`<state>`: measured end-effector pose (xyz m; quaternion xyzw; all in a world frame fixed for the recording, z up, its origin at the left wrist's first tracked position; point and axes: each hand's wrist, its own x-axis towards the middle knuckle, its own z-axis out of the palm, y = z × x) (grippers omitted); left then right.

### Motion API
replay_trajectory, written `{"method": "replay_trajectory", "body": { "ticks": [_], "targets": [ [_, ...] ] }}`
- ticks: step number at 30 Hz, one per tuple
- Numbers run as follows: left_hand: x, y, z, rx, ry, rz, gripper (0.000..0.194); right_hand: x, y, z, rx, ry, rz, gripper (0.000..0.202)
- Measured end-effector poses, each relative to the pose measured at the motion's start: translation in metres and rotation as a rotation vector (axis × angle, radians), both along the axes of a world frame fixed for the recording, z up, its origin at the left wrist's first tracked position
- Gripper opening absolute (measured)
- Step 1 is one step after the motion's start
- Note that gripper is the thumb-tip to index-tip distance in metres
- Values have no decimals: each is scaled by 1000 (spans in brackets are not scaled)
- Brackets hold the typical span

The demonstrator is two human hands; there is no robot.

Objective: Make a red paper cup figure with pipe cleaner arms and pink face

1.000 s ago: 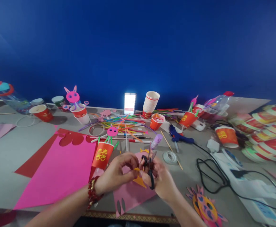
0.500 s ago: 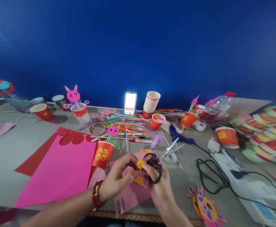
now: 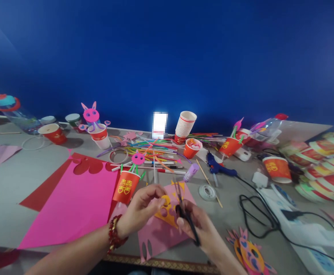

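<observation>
My left hand (image 3: 141,212), with a dark red beaded bracelet (image 3: 115,233) at the wrist, is closed in a pinch on a small orange-yellow paper piece (image 3: 165,200). In my right hand (image 3: 198,219) is a pair of scissors (image 3: 187,219) with black handles, its blades pointing up and away from me. Below both hands, an orange paper scrap (image 3: 169,218) with cut edges rests on a light pink sheet (image 3: 159,244) that has oval cut-outs near its front corner. Left of them stands a red paper cup (image 3: 124,191) with a pink animal face (image 3: 138,157) on green stems.
Bright pink paper (image 3: 69,206) overlaps red paper (image 3: 43,187) at left. A tape roll (image 3: 207,193), purple glue stick (image 3: 191,172) and blue glue gun (image 3: 220,167) lie beyond my right hand. A black cord (image 3: 245,219) and white power strip (image 3: 295,236) occupy the right side.
My right hand has turned the scissors from pointing right to pointing up and away, and moved apart from my left hand. The orange-yellow piece stays in my left fingers.
</observation>
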<state>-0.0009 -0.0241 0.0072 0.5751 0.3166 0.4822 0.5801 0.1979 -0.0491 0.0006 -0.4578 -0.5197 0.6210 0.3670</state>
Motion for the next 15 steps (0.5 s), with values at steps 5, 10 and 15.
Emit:
{"method": "replay_trajectory", "body": {
  "ticks": [5,10,15],
  "targets": [
    [-1,1,3,-33,-27,-75,24,13,-8,-8,-140,-68,206,55],
    [-2,2,2,-79,-61,-147,21,11,-5,-6,-176,-71,214,59],
    [-2,3,2,-109,-37,-156,24,14,-2,-4,-185,-74,218,57]
  ]
}}
